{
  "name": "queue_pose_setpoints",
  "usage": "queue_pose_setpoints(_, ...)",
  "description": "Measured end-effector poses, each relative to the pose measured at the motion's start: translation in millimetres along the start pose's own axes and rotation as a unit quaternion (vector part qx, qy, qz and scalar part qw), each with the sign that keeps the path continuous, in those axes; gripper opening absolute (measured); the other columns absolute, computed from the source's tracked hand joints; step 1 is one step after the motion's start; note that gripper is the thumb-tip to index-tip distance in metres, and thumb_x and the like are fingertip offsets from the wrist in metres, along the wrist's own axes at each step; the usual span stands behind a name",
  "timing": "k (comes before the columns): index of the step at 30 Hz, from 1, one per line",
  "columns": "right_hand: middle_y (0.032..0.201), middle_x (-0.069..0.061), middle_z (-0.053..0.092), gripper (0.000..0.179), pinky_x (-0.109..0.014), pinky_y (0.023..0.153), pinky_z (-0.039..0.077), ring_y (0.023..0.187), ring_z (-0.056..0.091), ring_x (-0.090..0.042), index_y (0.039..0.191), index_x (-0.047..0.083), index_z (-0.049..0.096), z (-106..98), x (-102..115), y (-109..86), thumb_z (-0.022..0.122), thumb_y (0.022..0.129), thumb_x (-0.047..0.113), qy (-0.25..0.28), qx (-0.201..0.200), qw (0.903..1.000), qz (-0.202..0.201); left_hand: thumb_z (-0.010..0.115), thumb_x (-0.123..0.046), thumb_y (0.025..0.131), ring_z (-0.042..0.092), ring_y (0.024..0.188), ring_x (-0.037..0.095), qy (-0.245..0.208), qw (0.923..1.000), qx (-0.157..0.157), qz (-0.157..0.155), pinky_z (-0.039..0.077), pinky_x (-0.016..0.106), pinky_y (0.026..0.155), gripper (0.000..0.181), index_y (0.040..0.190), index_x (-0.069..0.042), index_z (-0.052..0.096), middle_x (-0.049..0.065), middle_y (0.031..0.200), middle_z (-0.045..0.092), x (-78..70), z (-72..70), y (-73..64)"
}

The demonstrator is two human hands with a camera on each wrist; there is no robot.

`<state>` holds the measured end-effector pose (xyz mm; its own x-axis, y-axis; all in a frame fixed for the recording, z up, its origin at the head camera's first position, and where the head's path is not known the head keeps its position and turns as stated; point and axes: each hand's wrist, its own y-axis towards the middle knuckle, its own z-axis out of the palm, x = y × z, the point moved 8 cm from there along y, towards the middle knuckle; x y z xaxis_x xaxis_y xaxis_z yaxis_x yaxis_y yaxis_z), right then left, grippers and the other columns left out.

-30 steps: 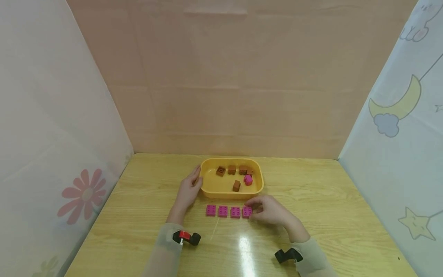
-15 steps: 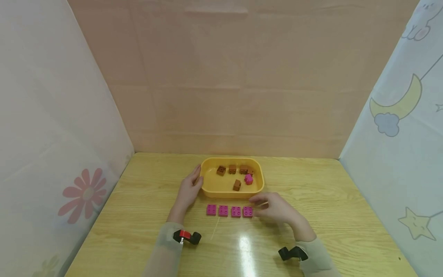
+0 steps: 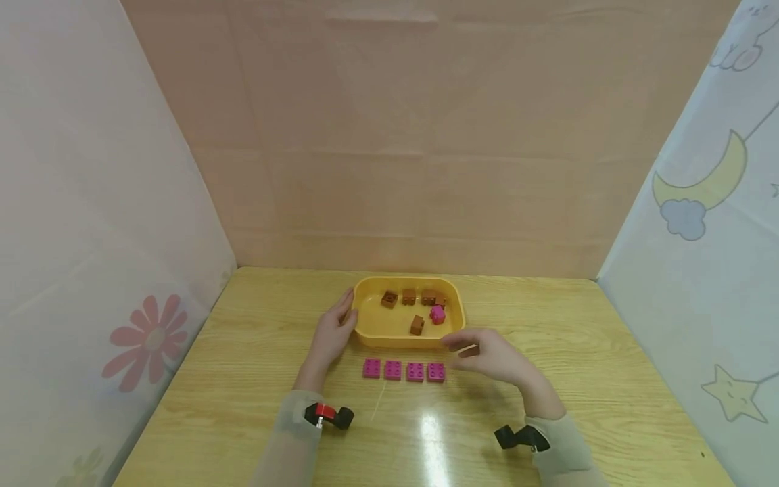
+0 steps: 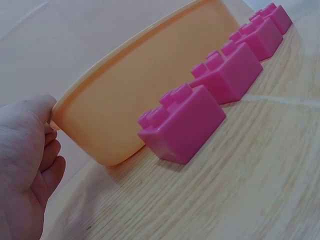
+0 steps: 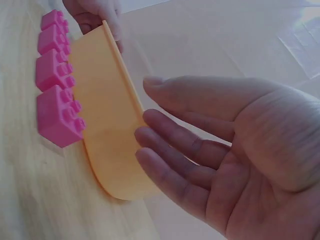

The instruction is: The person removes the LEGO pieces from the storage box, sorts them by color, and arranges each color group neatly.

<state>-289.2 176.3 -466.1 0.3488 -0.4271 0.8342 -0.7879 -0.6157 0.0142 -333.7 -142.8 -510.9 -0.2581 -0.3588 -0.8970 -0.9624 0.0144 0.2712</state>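
Note:
A yellow plastic tray (image 3: 389,341) lies on the table, with several brown toy bricks (image 3: 416,325) and one pink brick (image 3: 437,314) inside. My left hand (image 3: 332,333) grips its left end; in the left wrist view the thumb meets the rim and the other fingers curl beside the wall. In front of the tray, several pink toy bricks (image 3: 415,372) stand in a row, studs up and slightly apart. My right hand (image 3: 489,355) hovers by the tray's front right corner, just right of the row. In the right wrist view its fingers (image 5: 175,182) are relaxed and hold nothing.
The wooden table (image 3: 243,406) meets a plain cloth backdrop (image 3: 395,169) behind the tray. Printed cloth walls (image 3: 688,304) stand at both sides. Each wrist wears a black camera mount (image 3: 522,438).
My right hand has let go of the rightmost pink brick and moved up and right toward the tray's corner. The left hand stays at the tray. The row of bricks stays in place.

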Motion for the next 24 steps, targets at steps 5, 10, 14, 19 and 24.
queue_pose_setpoints(5, 0.134, -0.023, 0.07, 0.042, -0.024, 0.093, 0.061, 0.121, 0.067, -0.047, 0.137, -0.004, 0.068, -8.8, 5.9, 4.8, 0.077, 0.099, 0.009, 0.008, -0.008, 0.9999, 0.001, 0.059, -0.015, 0.111, 0.035, 0.156, 0.03, 0.003, 1.0, -0.001, 0.002, 0.028, 0.046, 0.129, 0.051, 0.158, -0.001, 0.046, 0.012, 0.169, 0.039, -0.1, -0.2, 0.4)
queue_pose_setpoints(10, 0.133, -0.025, 0.07, 0.04, -0.027, 0.093, 0.062, 0.12, 0.068, -0.045, 0.136, -0.004, 0.069, -15.6, 9.1, 12.8, 0.077, 0.099, 0.009, 0.005, -0.019, 0.9998, 0.0, 0.059, -0.016, 0.111, 0.035, 0.156, 0.03, 0.008, 1.0, 0.002, 0.002, 0.028, 0.046, 0.129, 0.051, 0.158, 0.0, 0.045, 0.013, 0.169, 0.039, 1.2, 0.2, 0.6)
queue_pose_setpoints(14, 0.133, -0.022, 0.071, 0.037, -0.033, 0.095, 0.063, 0.119, 0.069, -0.039, 0.135, 0.003, 0.072, -20.8, 12.5, 20.3, 0.077, 0.099, 0.009, -0.015, -0.031, 0.9994, 0.001, 0.058, -0.017, 0.112, 0.035, 0.157, 0.028, 0.005, 1.0, 0.003, -0.003, 0.028, 0.044, 0.129, 0.051, 0.158, -0.001, 0.045, 0.009, 0.17, 0.038, 2.5, 0.5, 0.9)
queue_pose_setpoints(19, 0.133, -0.019, 0.072, 0.035, -0.038, 0.096, 0.063, 0.119, 0.069, -0.034, 0.136, 0.007, 0.073, -25.6, 13.7, 30.5, 0.075, 0.101, 0.011, -0.029, -0.041, 0.9987, 0.011, 0.057, -0.018, 0.112, 0.034, 0.157, 0.028, 0.001, 1.0, 0.002, -0.002, 0.027, 0.043, 0.129, 0.051, 0.158, -0.002, 0.045, 0.01, 0.17, 0.038, 2.5, 0.5, 0.7)
queue_pose_setpoints(24, 0.13, -0.019, 0.073, 0.039, -0.039, 0.094, 0.064, 0.117, 0.07, -0.032, 0.139, 0.001, 0.07, -29.1, 11.3, 40.9, 0.074, 0.102, 0.014, -0.033, -0.048, 0.998, 0.024, 0.058, -0.017, 0.112, 0.034, 0.157, 0.03, 0.002, 1.0, 0.003, 0.003, 0.027, 0.045, 0.13, 0.051, 0.158, 0.0, 0.045, 0.013, 0.169, 0.038, 1.2, 0.7, 0.2)
